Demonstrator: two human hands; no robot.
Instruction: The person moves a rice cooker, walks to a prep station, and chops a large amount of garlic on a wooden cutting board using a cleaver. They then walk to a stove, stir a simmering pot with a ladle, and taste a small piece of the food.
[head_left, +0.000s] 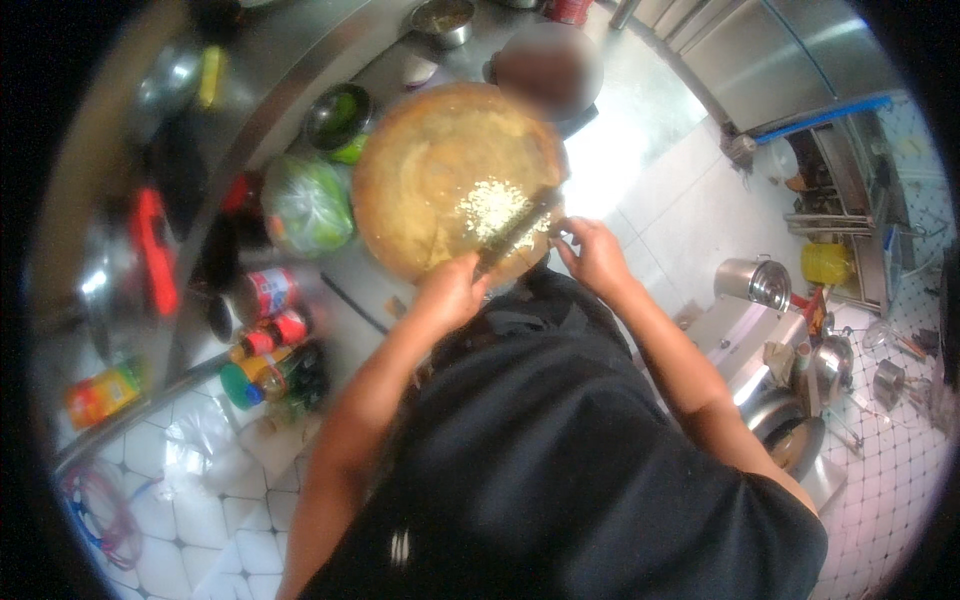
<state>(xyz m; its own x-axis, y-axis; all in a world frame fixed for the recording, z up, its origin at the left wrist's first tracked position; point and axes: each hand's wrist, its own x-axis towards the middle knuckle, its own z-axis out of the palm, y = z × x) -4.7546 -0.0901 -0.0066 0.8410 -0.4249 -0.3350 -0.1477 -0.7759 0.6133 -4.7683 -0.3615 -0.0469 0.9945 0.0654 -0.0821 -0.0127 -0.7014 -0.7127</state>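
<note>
My left hand grips the handle end of a dark-bladed knife, which lies slantwise over a round wooden chopping board. Finely chopped pale bits are heaped on the board, beside and partly under the blade. At the board's right edge is my right hand, its thumb and forefinger close to the far end of the knife; whether they touch or pinch it is too blurred to tell.
Left of the board stand a plastic bag of green vegetables, a bowl of greens and several bottles. A metal bowl and a blurred round brown thing are beyond it. At right are a steel pot and a wok.
</note>
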